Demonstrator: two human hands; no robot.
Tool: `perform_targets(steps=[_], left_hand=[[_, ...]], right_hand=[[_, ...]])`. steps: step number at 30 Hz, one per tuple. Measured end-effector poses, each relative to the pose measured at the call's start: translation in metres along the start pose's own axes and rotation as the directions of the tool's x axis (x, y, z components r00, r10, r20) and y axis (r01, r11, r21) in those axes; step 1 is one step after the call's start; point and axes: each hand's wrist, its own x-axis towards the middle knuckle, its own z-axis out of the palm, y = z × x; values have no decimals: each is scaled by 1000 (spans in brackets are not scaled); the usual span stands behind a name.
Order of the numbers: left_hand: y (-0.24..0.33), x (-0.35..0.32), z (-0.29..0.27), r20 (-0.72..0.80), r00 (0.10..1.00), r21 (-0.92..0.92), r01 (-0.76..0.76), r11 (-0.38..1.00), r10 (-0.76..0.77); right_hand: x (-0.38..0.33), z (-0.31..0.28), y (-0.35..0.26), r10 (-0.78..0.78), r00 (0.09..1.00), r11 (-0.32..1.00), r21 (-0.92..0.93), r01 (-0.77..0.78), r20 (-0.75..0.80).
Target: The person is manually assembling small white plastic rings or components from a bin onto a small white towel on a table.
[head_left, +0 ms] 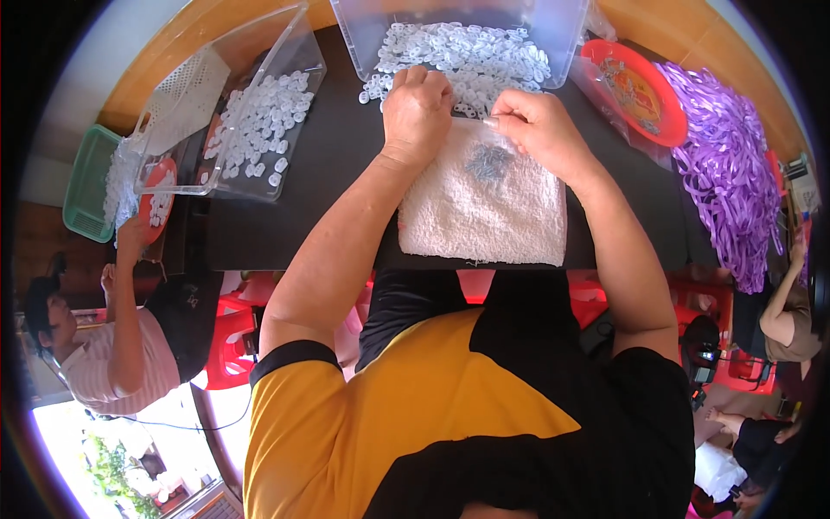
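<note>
A white terry towel (484, 221) lies on the dark table in front of me, with a small heap of thin silvery metal pieces (489, 163) on its upper part. My left hand (417, 108) is closed above the towel's far left corner, beside a pile of small white plastic pieces (467, 65). Its fingertips are turned away, so what they hold is hidden. Over the towel's far edge, my right hand (538, 130) pinches with thumb and forefinger. Something tiny and pale may be between them, too small to name.
Beyond my hands stands a clear plastic bin (566, 43). A tilted clear box (298, 86) with white pieces is at left. To the right are a red plate (670, 121) of metal pieces and purple ribbons (722, 164). People sit at both sides.
</note>
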Motion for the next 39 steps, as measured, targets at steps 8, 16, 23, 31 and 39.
perform_targets(steps=[8, 16, 23, 31, 39], left_hand=[[36, -6, -17, -9, 1000, -411, -7, 911, 3], [42, -9, -18, 169, 972, -677, 236, 697, -165], [44, -9, -20, 141, 981, -669, 192, 718, -132], [43, -10, -20, 106, 992, -637, 118, 762, -65], [43, -10, -20, 133, 988, -649, 143, 748, -73]], right_hand=[[0, 1, -9, 153, 982, 935, 339, -108, -109], [-2, -7, -17, 194, 981, 908, 374, -191, 30], [-2, -8, -17, 186, 981, 892, 410, -188, 45], [-1, -9, -15, 189, 979, 888, 413, -201, 70], [-1, -7, -13, 170, 985, 907, 385, -173, 43]])
